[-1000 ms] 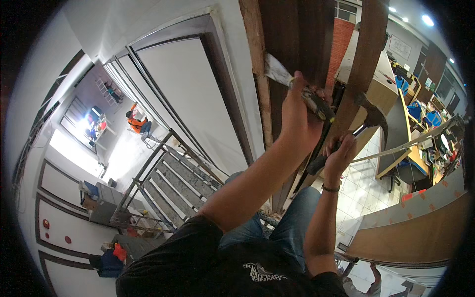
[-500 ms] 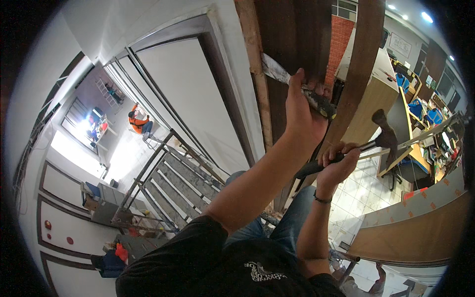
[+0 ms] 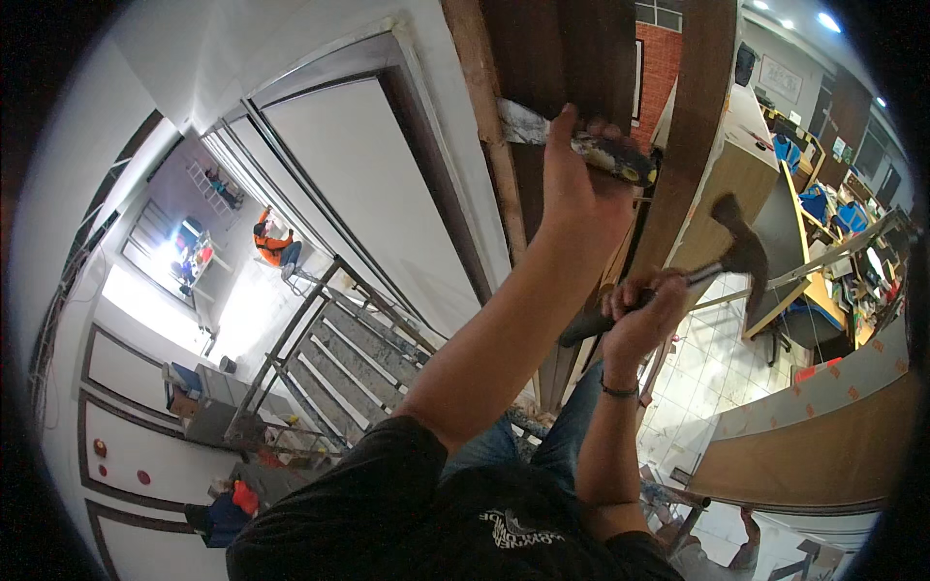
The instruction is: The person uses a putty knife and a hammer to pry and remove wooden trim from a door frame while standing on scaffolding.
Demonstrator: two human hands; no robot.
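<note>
Head view: left hand point(image 3: 572, 194), fingers shut round chisel point(image 3: 581, 145) against door frame point(image 3: 489, 126); right hand point(image 3: 644, 310) grips hammer point(image 3: 678, 281) just below chisel, w/ head clear.

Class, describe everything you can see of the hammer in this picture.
The hammer has a dark metal head with a curved claw, a slim shiny shank and a dark grip. The right hand is clenched round the grip; nothing else touches it. It is raised, tilted head-up to the right, clear of the chisel that the left hand presses against the wooden door frame.
</note>
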